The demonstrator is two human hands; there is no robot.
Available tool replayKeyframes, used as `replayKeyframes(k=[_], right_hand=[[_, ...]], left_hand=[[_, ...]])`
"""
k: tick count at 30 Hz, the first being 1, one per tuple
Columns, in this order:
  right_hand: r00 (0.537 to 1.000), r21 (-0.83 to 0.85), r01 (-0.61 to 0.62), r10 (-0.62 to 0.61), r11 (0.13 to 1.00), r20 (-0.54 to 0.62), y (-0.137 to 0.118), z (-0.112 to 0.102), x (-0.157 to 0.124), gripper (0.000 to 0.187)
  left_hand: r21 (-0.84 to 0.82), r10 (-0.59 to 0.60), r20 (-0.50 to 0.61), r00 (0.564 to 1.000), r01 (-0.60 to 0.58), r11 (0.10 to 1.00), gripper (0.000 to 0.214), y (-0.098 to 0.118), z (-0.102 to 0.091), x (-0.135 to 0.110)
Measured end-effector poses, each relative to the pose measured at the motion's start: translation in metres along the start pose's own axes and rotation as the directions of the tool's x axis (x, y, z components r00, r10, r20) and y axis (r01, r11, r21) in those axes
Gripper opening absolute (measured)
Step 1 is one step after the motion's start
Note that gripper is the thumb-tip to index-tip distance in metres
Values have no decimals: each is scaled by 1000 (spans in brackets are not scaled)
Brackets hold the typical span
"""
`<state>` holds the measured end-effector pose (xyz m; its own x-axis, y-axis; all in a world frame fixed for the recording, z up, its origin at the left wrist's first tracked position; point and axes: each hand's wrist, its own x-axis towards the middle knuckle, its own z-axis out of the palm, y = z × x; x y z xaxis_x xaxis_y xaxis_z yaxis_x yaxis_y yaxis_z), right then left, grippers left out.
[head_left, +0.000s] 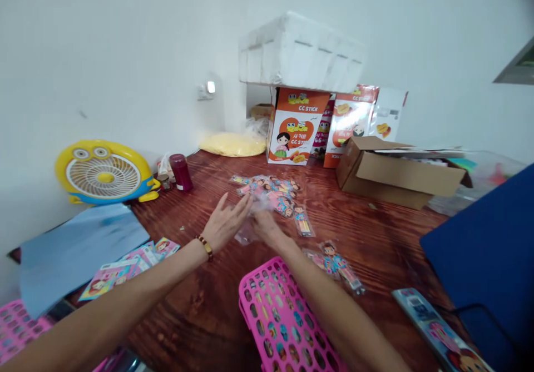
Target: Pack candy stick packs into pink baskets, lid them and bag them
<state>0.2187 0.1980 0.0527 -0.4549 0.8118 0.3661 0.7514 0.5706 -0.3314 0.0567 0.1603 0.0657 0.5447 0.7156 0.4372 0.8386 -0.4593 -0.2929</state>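
past the pink basket (261, 269), blurred clear plastic (246, 235) lies between the right hand (264, 224), curled, its grip i cannot tell, and the left hand (224, 224), fingers spread; farther from the basket, the packet pile (276, 192) runs crosswise.

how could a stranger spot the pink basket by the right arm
Start at the wooden table, at the picture's bottom centre. The pink basket is there, its right side partly hidden by the right forearm. Unlike the pink holed piece in the bottom left corner, it shows between that arm and the left forearm.
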Motion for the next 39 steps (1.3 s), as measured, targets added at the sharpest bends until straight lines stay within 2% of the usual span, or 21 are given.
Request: replayKeyframes(k=[2, 5, 10, 13, 17, 22, 25, 27, 29, 32, 36, 39], right_hand=[[999, 6, 1, -1, 1000, 35, 11, 7, -7, 18], [998, -14, -60, 61, 998, 23, 28, 2, -18, 27], [960, -43, -252, 244, 967, -134, 40, -15, -47, 21], [942, -69, -316, 303, 946, -146, 39, -18, -63, 24], [914, -168, -403, 387, 900, -119, 40, -22, -81, 32], [832, -385, -543, 540, 746, -125, 46, -29, -94, 41], [776, -411, -598, 625, 688, -83, 54, -29, -91, 34], [778, -371, -587, 628, 719, -15, 58, -23, -88, 30], [797, -315, -557, 601, 769, 58, 61, -15, -85, 26], [814, -257, -533, 572, 806, 102, 62, -5, -84, 23], [879, -239, -424, 461, 873, 123, 63, -2, -92, 20], [880, -275, -369, 429, 888, 205, 67, -3, -107, 17]], left_hand=[[-25, -39, -27, 999, 38, 999, 69, -1, 19, -2], [-47, -19, -88, 996, 15, 999, 66, -2, 29, -4], [-83, 187, -127, 974, -198, 977, 42, 5, 48, -21], [-143, 295, -140, 945, -315, 938, 31, 11, 60, -36], [-131, 379, -180, 908, -404, 905, 23, 14, 62, -44], [-158, 386, -179, 905, -413, 897, 22, 15, 63, -40], [-212, 277, -137, 951, -301, 930, 27, 19, 67, -39], [-256, 136, -108, 985, -160, 953, 28, 23, 71, -41], [-283, -6, -95, 995, -21, 959, 30, 28, 75, -46], [-314, -155, -102, 983, 116, 942, 37, 36, 85, -59], [-413, -307, -140, 941, 226, 882, 43, 53, 96, -85], [-474, -418, -148, 896, 306, 825, 48, 72, 95, -103]])
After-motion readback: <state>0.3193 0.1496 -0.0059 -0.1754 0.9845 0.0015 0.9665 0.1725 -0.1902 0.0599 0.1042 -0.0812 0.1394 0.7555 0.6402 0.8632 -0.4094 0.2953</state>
